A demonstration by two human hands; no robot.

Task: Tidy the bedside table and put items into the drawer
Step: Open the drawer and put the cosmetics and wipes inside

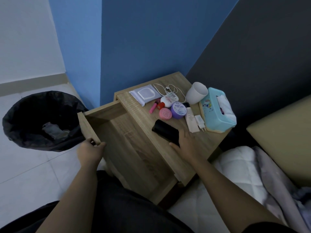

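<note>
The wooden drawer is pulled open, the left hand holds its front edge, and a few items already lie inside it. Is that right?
Not quite. The head view shows the wooden drawer pulled open with the left hand on its front edge, but it is empty. The items, such as the round purple jar and the black rectangular case, are on the tabletop.

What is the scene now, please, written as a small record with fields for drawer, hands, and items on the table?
drawer: open drawer, pulled out, nothing seen inside
left hand: left hand grips the drawer's front edge
right hand: right hand rests on the black phone on the bedside table
toiletries: purple jar, pink jar, white tube
others: white cup, tissue box, white charger, white cable
on the floor: bin with black bag, left of the drawer
</note>
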